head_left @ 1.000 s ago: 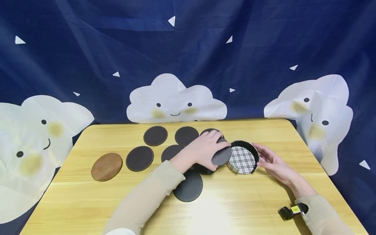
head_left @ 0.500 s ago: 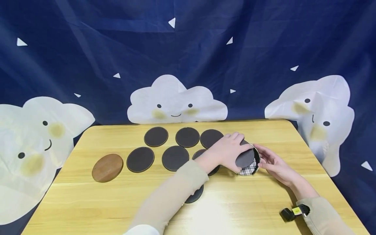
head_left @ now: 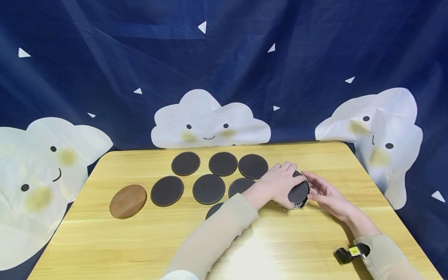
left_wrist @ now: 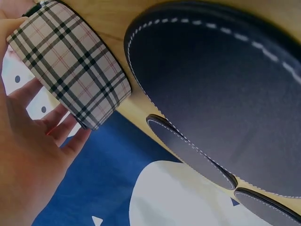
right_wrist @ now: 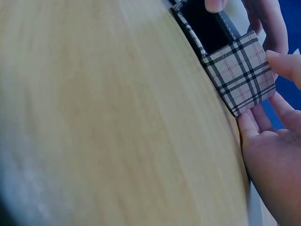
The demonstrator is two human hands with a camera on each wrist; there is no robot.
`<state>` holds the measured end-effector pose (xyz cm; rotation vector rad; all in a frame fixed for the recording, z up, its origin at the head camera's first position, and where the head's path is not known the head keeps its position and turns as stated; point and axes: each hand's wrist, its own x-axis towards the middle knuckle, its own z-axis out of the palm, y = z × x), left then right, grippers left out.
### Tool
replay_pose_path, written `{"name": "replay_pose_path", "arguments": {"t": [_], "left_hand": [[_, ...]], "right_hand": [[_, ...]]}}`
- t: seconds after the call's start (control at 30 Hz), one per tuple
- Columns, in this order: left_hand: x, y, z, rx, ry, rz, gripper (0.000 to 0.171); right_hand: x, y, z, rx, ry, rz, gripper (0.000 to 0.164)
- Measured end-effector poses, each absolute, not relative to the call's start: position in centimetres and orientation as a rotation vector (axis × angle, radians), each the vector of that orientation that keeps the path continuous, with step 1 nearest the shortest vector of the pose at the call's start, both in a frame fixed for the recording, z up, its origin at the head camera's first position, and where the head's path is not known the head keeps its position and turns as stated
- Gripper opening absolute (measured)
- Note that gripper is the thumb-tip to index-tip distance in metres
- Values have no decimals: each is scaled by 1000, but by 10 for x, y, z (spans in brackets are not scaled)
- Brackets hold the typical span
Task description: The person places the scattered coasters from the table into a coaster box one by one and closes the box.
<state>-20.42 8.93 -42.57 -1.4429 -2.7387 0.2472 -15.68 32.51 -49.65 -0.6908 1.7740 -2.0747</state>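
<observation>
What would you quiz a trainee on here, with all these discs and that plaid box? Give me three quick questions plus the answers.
1. How many dark discs lie in the row nearest the blue curtain?
2. True or false: the brown disc lies to the left of every dark disc in the head view.
3. What is the right grip holding? (a) the plaid box (b) the brown disc (c) nothing

Key: 1. Three. 2. True. 3. (a), by its side.

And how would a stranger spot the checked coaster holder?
Find the pale wooden table before the navy cloud-print curtain. Right of its middle, the left hand and the right hand flank the checked coaster holder. Unlike the flat black coasters nearby, it has raised plaid walls.
</observation>
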Motion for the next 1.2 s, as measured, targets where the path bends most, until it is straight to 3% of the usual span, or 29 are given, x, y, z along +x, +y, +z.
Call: {"name": "replay_pose_path", "arguments": {"t": [0.7, 1.2], "left_hand": [[-198, 84, -434, -1425, -2685, 336, 81], [-167, 28, -414, -1445, -2562, 354, 71]], "right_hand": [[-155, 322, -494, -690, 1776, -2080, 70], [-154, 321, -492, -720, 1769, -2099, 70]]}}
